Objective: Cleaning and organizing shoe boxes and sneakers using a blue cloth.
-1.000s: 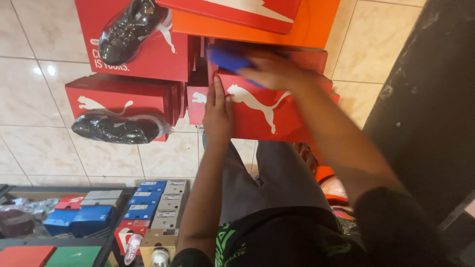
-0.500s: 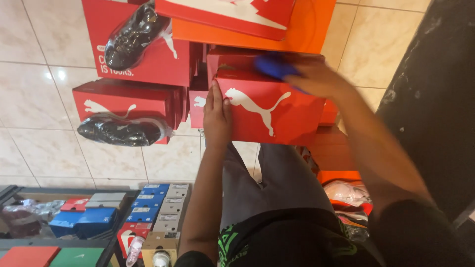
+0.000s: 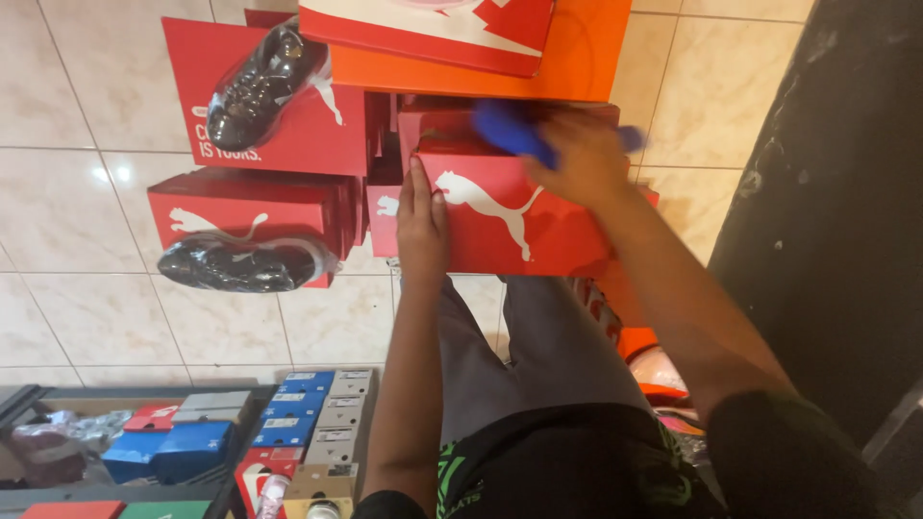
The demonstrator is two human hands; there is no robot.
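Observation:
A red shoe box with a white animal logo on its lid is in front of me among stacked boxes. My left hand lies flat against its left end, fingers together. My right hand grips a blue cloth and presses it on the box's upper edge. The cloth is blurred.
More red boxes stand to the left, two with black shoes wrapped in plastic on them. An orange box is above. Small blue, grey and red boxes are stacked at the lower left. A dark wall is on the right.
My right hand has swept the blue cloth across the red box's top edge, right and then back towards the middle. My left hand has stayed on the box's left end.

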